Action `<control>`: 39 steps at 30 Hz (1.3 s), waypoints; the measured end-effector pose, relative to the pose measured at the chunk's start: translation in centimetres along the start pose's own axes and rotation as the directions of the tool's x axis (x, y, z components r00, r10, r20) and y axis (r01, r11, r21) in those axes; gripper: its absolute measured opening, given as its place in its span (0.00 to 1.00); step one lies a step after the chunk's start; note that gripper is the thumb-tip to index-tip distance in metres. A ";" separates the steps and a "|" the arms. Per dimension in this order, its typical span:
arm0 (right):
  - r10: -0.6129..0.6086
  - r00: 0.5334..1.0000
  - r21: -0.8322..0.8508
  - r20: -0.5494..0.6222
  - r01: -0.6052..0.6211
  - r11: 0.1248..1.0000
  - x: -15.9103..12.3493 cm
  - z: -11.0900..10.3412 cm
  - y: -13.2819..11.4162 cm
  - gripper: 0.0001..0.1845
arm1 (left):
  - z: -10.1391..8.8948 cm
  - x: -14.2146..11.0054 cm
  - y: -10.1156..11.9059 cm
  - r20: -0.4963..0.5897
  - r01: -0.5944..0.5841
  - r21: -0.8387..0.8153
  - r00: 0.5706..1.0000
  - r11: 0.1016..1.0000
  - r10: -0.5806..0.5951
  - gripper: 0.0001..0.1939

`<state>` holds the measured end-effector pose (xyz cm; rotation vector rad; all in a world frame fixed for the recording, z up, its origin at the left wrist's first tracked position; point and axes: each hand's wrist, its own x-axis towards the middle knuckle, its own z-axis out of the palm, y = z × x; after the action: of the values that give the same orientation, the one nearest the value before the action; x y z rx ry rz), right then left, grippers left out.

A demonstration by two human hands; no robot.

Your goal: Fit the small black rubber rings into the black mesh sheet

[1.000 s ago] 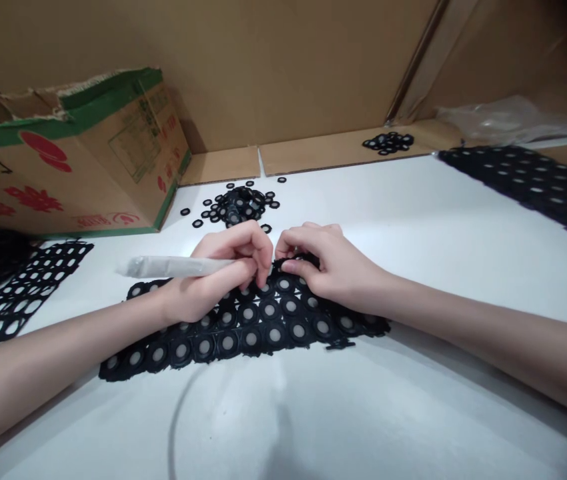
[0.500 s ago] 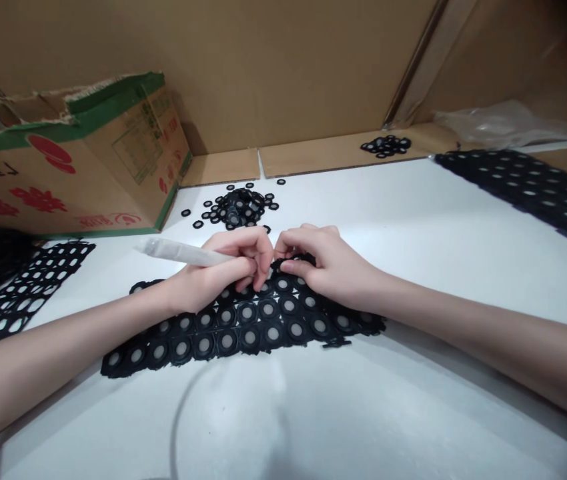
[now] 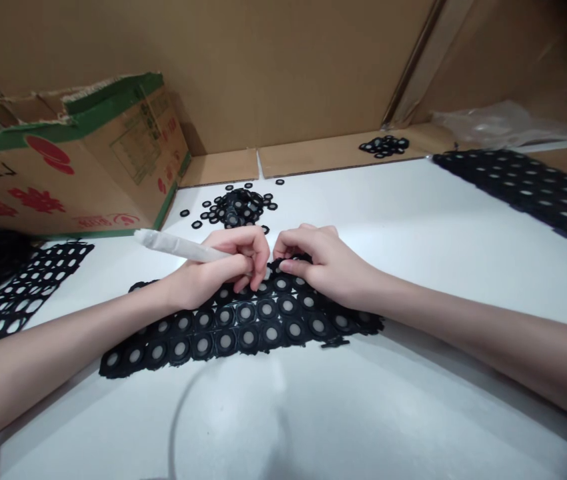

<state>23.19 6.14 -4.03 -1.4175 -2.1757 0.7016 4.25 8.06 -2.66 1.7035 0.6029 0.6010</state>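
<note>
White tabletop [image 3: 413,220] is backed by cardboard [image 3: 288,73], and kinda in front-right of the carton [image 3: 128,153] a black disc sheet [image 3: 257,325] is pinched by the right hand [image 3: 323,263], pen-like tool [image 3: 178,247] gripped in the left hand [image 3: 218,267]

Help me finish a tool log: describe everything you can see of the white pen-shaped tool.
The white pen-shaped tool is a slim, matte shaft that looks wrapped in tape or paper, with a blurry rear end. It is held in the left hand, lying between thumb and forefinger, its rear sticking out to the left. The curled fingers hide most of its front, which points toward the black sheet; I cannot tell whether those two touch.
</note>
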 end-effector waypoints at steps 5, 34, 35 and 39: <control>0.015 1.000 0.004 0.003 -0.015 1.000 -0.1 -0.1 0.0 0.06 | 0.0 0.0 0.1 0.009 -0.001 0.070 1.000 0.998 0.000 0.06; 0.014 1.000 0.051 0.026 -0.016 0.999 -0.2 -0.1 0.0 0.05 | 0.1 -0.2 0.2 -0.013 -0.043 0.137 0.999 0.990 0.046 0.07; 0.008 1.000 0.052 0.029 -0.010 0.999 -0.1 -0.2 0.0 0.05 | 0.1 -0.2 0.2 -0.016 -0.039 0.126 0.999 0.991 0.042 0.07; -0.052 0.998 0.059 0.036 0.050 0.997 -0.3 -0.5 0.1 0.03 | 0.0 -0.3 -0.2 -0.063 -0.042 0.021 0.997 0.999 0.043 0.05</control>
<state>23.64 5.94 -3.72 -1.3253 -2.1939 0.7719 4.02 7.95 -2.84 1.7245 0.6204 0.6837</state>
